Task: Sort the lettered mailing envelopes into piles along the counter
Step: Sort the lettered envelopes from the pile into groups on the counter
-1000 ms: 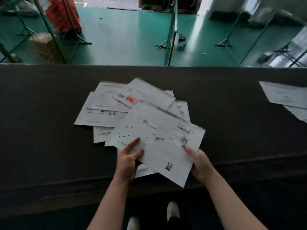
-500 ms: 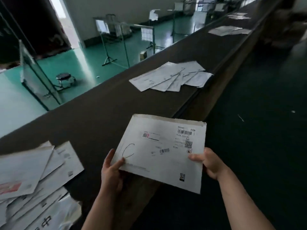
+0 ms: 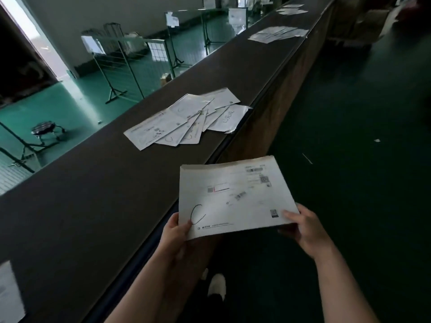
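1. The left hand (image 3: 175, 231) grips the near left corner of a white envelope (image 3: 235, 197), thumb on top just beside the handwritten letter C (image 3: 197, 214), the other fingers hidden under the paper.
2. The right hand (image 3: 305, 231) pinches the near right corner of the same envelope, thumb lying on the top face close to a small printed code, fingers curled beneath.
3. The envelope is held face up in the air between the two hands, not touching the counter (image 3: 98, 183). Most of it extends away from the hands, past the counter's near edge and over the dark floor (image 3: 363, 136) on the person's side.
4. Its far edge points toward a pile of white envelopes (image 3: 186, 117) that lies fanned out on the counter top, well apart from the held one. Some sheets in that pile show a handwritten C, and the one nearest the counter's edge hangs slightly over it.
5. Farther along the counter lies a second pile (image 3: 278, 33), and beyond it a third pile (image 3: 291, 9), both too small to read any letters.
6. At the lower left corner of the view, the edge of another white sheet (image 3: 9, 294) rests on the counter.
7. Below the held envelope a white shoe (image 3: 217, 285) shows on the floor.
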